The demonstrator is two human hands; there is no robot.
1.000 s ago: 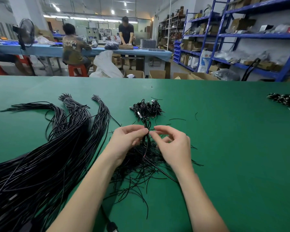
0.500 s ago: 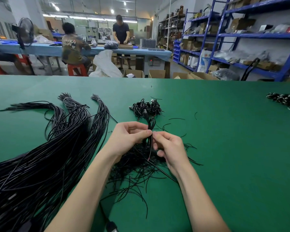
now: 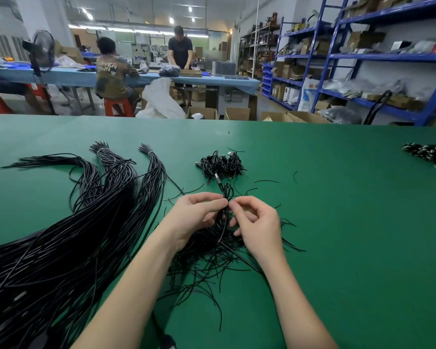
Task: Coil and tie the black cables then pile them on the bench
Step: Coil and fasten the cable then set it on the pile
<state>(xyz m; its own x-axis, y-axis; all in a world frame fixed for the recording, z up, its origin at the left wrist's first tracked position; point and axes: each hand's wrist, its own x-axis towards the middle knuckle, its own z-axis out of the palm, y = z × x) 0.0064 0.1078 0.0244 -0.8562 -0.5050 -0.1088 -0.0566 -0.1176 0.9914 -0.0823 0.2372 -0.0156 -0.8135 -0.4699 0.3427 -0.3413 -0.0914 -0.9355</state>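
Hands: left hand [image 3: 196,215] and right hand [image 3: 257,222] meet above the green surface [image 3: 337,222], both pinching one small coiled cable [image 3: 225,197] at its waist. Risk: the loops likely spring open if either pinch slackens before the tie is twisted. Beneath: loose black ties [image 3: 212,263], apt to snag. Just beyond: pile of finished coils [image 3: 220,165]. Left: long uncoiled cable bundles [image 3: 86,222], crowding that side.

Mid-frame, left hand [image 3: 195,217] and right hand [image 3: 256,226] pinching a small coiled black cable [image 3: 225,197] above the green table [image 3: 337,222]; long cable bundles [image 3: 61,235] at left.
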